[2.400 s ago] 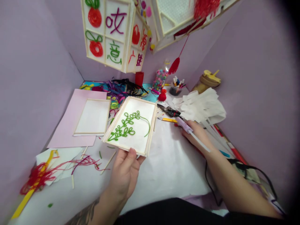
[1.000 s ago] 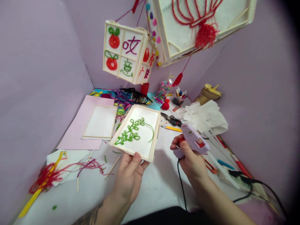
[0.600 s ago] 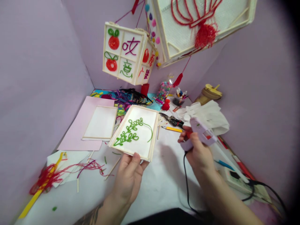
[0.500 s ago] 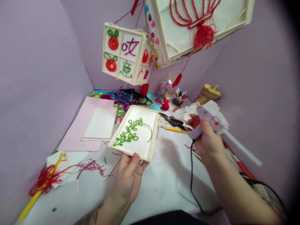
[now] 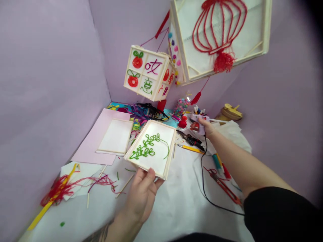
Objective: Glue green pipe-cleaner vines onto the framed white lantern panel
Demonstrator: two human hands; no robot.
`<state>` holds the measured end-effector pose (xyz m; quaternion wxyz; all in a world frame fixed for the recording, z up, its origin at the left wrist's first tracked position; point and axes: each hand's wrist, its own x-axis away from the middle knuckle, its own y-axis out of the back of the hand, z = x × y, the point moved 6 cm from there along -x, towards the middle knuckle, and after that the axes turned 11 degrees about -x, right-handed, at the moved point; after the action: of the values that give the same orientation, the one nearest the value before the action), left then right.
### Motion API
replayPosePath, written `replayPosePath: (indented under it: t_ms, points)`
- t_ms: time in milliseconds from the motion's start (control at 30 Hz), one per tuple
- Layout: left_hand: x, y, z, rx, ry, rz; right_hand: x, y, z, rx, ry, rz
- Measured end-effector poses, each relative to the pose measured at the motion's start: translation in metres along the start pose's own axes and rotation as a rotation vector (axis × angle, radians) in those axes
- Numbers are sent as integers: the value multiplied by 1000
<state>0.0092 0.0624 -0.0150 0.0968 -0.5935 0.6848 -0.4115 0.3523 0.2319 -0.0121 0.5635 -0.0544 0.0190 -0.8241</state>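
My left hand (image 5: 143,193) grips the near edge of a wood-framed white panel (image 5: 161,158) bearing a green leafy sprig (image 5: 147,147), tilted above the table. My right hand (image 5: 207,127) is stretched far back and closed round a lilac glue gun (image 5: 200,118) with a white glue stick out its rear; its black cord (image 5: 204,178) trails across the white sheet towards me. The gun hovers near a red pompom (image 5: 182,123) and a cup of markers (image 5: 198,110).
A blank framed panel (image 5: 115,137) lies on pink paper (image 5: 93,141). Pliers (image 5: 189,138), a yellow tool (image 5: 189,149), white tissue (image 5: 237,134), red yarn (image 5: 63,186), coloured strips (image 5: 143,112) and a bead jar (image 5: 181,107) crowd the table. Two lanterns, one small (image 5: 148,74) and one large (image 5: 219,33), hang overhead. Lilac walls enclose the space.
My right hand lifted the glue gun from the table's right side and carried it away from me to the back. The left hand keeps holding the panel. My view tilted up.
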Motion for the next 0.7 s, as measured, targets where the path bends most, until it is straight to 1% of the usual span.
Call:
replayPosePath:
  t_ms: [100, 167, 233, 400, 500, 533, 600, 667, 700]
  points:
    - [0, 1, 0, 10, 16, -2, -1, 2, 0, -5, 44, -22]
    - [0, 1, 0, 18, 21, -3, 4, 6, 9, -28, 103, -47]
    - [-1, 2, 0, 25, 24, -15, 16, 12, 25, -54, 166, -68]
    - [0, 2, -2, 18, 33, -37, 65, 32, 81, -103, 324, -107]
    - [1, 1, -3, -9, 41, -36, 102, 45, 105, -117, 401, -155]
    - [1, 0, -3, -20, 45, -35, 116, 49, 108, -115, 419, -187]
    - [2, -1, -2, -35, 52, -36, 143, 53, 104, -103, 419, -245]
    - [2, -1, -1, -34, 54, -40, 170, 50, 91, -113, 397, -267]
    - [2, -1, -1, -26, 54, -40, 183, 48, 81, -147, 372, -287]
